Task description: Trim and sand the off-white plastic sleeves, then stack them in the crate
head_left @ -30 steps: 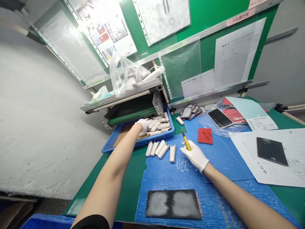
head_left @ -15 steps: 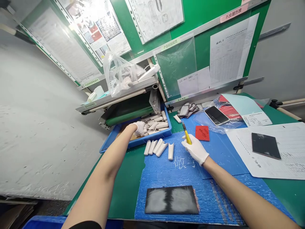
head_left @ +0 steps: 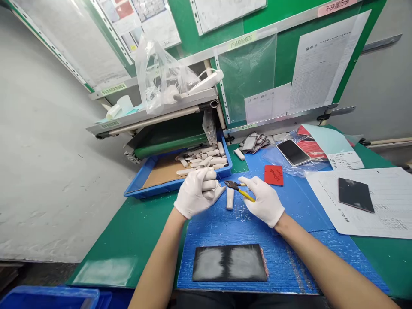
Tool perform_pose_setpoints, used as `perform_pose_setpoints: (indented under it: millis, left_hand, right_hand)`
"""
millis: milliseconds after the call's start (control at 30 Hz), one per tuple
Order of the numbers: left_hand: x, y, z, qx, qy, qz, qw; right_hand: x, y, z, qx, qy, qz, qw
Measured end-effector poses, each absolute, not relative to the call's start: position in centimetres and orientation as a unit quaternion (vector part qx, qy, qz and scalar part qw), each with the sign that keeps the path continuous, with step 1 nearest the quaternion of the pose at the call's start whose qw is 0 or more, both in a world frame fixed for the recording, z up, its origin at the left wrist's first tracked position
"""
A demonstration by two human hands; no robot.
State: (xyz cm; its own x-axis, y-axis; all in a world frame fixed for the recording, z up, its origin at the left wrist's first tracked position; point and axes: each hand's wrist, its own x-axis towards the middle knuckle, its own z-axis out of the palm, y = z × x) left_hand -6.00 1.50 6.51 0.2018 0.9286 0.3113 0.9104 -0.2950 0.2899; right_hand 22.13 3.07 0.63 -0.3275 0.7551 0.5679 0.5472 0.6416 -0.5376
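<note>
My left hand (head_left: pixel 195 194), in a white glove, is closed around a few white plastic pieces (head_left: pixel 210 175) held above the blue mat (head_left: pixel 289 240). My right hand (head_left: pixel 264 200), also gloved, grips yellow-handled cutters (head_left: pixel 238 189) whose dark jaws point left toward the held pieces. One white piece (head_left: pixel 229 198) lies on the mat between both hands. Behind my left hand a blue tray (head_left: pixel 151 189) holds several more white pieces (head_left: pixel 206 159) at its right end.
A dark rectangular plate (head_left: pixel 229 262) lies on the mat near me. A red card (head_left: pixel 273 175), a phone (head_left: pixel 293 152) on plastic film, papers with a black plate (head_left: pixel 355 194) sit to the right. A conveyor (head_left: pixel 167 141) with a plastic bag (head_left: pixel 161 77) stands behind the tray.
My left hand came back from the tray with white pieces and now holds them over the mat. My right hand swung the cutters from pointing away to pointing left.
</note>
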Motion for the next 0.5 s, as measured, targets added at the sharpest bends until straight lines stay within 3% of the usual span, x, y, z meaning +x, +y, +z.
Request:
perform_pose_setpoints:
  millis: [233,500]
  left_hand:
    - [-4.1,0.7,3.4,0.833,0.488,0.256,-0.052]
    - [-4.0,0.4,2.1,0.824,0.478,0.284,-0.108]
  right_hand:
    - [22.2,2.6,1.7,-0.455,-0.826,-0.007,0.332]
    - [22.0,2.5,1.4,-0.462,-0.829,-0.018,0.316]
